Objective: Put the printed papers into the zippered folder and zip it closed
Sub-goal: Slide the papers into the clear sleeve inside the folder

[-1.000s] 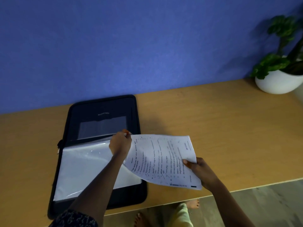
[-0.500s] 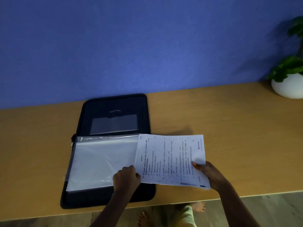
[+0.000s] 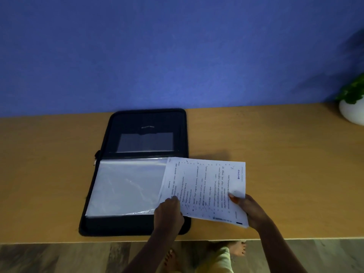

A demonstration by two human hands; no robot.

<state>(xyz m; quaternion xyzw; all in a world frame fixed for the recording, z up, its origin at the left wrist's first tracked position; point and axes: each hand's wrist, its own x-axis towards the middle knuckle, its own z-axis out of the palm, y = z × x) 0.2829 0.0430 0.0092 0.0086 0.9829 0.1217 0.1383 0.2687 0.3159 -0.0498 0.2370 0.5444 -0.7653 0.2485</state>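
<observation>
Printed papers (image 3: 206,186) held just above desk, left edge overlapping right edge of clear plastic sleeve (image 3: 126,186) in open zippered folder (image 3: 137,170). Right hand (image 3: 251,210) pinches papers' near right corner, thumb on top. Left hand (image 3: 169,212) closed on papers' near left corner, at sleeve's edge. Folder lies flat, unzipped, on wooden desk (image 3: 275,154), against blue wall (image 3: 177,52). White plant pot (image 3: 352,111) at desk's far right.

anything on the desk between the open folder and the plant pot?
Head view: the printed papers, held by both hands, cover the near part beside the zippered folder. Beyond them, bare wooden desk runs to the white plant pot.
</observation>
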